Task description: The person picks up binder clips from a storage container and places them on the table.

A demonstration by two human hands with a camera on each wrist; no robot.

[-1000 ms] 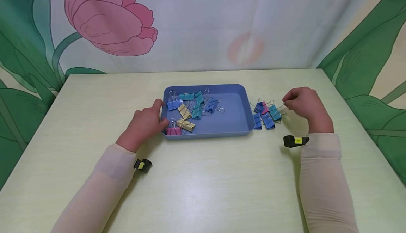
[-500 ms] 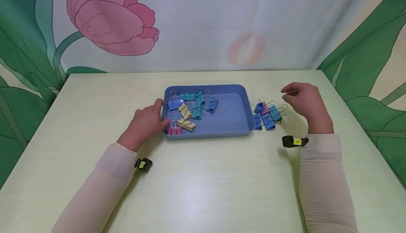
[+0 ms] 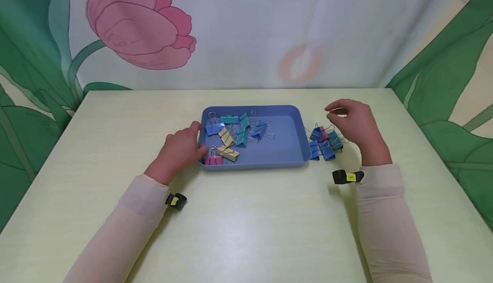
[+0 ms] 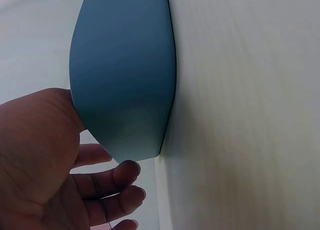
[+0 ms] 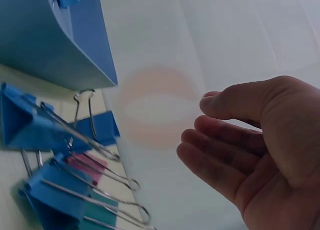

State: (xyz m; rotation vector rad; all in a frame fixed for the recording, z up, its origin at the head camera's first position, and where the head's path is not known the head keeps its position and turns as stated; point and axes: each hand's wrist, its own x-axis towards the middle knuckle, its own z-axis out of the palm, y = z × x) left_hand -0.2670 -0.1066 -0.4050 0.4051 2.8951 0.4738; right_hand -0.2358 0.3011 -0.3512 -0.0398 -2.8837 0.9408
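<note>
A blue tray (image 3: pixel 269 154) lies on the table with several blue, teal, gold and pink binder clips (image 3: pixel 242 137) toward its left side. My left hand (image 3: pixel 175 152) holds the tray's left end, thumb over the rim; in the left wrist view, its other fingers (image 4: pixel 117 202) are bent beside the end wall. My right hand (image 3: pixel 354 122) hovers with nothing in it, thumb and fingers apart, above and behind a small heap of blue, pink and teal binder clips (image 3: pixel 326 149) by the tray's right side. Their wire handles (image 5: pixel 100 190) stick out toward the hand in the right wrist view.
The pale wooden table (image 3: pixel 239 227) extends in front of the tray and to both sides. Behind its far edge hangs a printed cloth (image 3: pixel 239 30) with a pink flower and green leaves.
My right hand was at a wire handle of a teal clip in the heap; it came away, rose and moved left. My left hand stays on the tray. The head view shifted slightly.
</note>
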